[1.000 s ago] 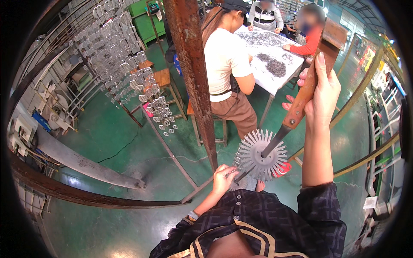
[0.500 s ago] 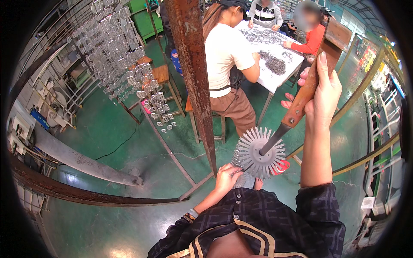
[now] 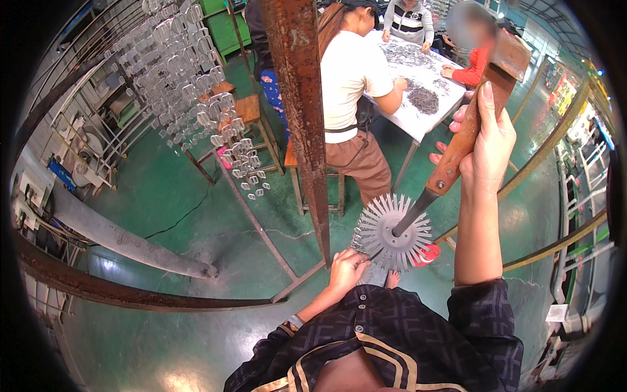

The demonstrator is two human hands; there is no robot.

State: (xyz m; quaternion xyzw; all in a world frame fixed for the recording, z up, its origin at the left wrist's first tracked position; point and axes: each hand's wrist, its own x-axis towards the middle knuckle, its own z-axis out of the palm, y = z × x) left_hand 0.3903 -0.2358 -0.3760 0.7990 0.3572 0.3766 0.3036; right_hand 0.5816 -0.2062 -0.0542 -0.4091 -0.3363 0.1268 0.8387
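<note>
A grey metal disc (image 3: pixel 382 238) with slotted, comb-like teeth all round its rim sits in front of my body. From its centre a dark rod (image 3: pixel 416 212) rises to a rusty brown bar (image 3: pixel 450 163). My right hand (image 3: pixel 488 140) is raised on the right and wrapped round that bar, thumb laid along it. Low at the disc's left edge, my left hand (image 3: pixel 346 269) has its fingers pinched together. What they hold is too small to make out. Small metal pieces (image 3: pixel 357 240) cluster along that edge, and more toothed layers show partly beneath.
A rusty upright post (image 3: pixel 297 117) stands close ahead, joined to floor-level rails (image 3: pixel 261 245). Many metal buckles (image 3: pixel 186 85) hang at the left. Beyond the post, people sit round a white table (image 3: pixel 418 127) with dark small parts. Wooden stools (image 3: pixel 248 111) stand nearby.
The background has shifted slightly right in view. My right hand and the bar sit slightly further left; my left hand stays pinched at the disc's edge.
</note>
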